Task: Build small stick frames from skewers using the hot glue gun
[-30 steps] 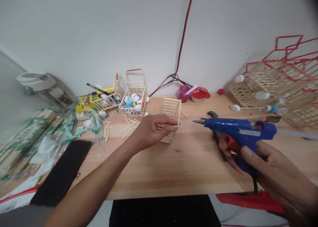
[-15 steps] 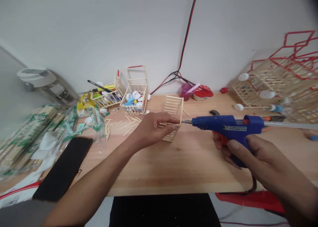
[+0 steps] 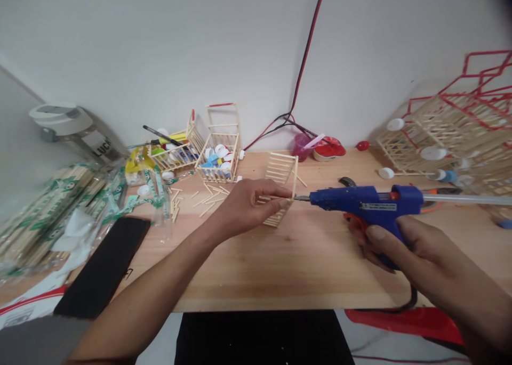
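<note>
Pinched between the fingers and thumb of my left hand is a small frame of wooden sticks, with rows of slats above and below the fingers. Part of it is hidden behind that hand. My right hand grips a blue hot glue gun by its handle, fingers around the orange trigger. The metal nozzle points left and sits at the frame's right edge, by my left fingertips. A clear glue stick sticks out of the gun's back end.
Little stick carts holding bottle caps stand at the back, with cut sticks before them. A phone, bagged sticks and a jar lie left. Red-trimmed carts and a red-paint dish are right and back.
The view has shifted very slightly. Both hands, the stick frame and the glue gun keep nearly the same positions, with the nozzle still at the frame's edge.
</note>
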`<state>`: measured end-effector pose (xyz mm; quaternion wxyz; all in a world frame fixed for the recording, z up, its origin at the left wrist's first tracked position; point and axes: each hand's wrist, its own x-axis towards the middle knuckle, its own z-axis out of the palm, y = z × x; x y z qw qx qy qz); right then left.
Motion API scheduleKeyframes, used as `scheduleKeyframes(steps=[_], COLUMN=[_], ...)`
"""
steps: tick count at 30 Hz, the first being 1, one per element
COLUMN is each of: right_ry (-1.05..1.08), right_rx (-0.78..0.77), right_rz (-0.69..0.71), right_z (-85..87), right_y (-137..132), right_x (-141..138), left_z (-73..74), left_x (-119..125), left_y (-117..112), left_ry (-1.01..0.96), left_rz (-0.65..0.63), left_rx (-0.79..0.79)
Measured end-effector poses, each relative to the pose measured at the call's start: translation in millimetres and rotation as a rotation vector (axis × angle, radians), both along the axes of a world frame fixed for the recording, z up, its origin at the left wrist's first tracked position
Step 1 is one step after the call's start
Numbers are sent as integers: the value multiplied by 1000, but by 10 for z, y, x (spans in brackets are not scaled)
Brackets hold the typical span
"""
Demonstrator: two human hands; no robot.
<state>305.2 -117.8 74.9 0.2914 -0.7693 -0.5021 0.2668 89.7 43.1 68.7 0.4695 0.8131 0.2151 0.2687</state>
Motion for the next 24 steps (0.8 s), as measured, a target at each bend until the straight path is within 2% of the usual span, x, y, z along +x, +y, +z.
scheduleKeyframes(steps=[5,16,24], right_ry=[-16,-44,-48], right_rx=[-30,59,13], right_rz=[25,-26,-4], right_z=[-4,-11,2], right_y=[2,-8,-29], right_x=[-1,-31,-9], left_z=[-11,0,7], left_x=[1,-3,-4], left_y=[1,-2,2], left_ry=[6,26,32], left_rz=[5,14,8], left_rx=[5,-16,-10])
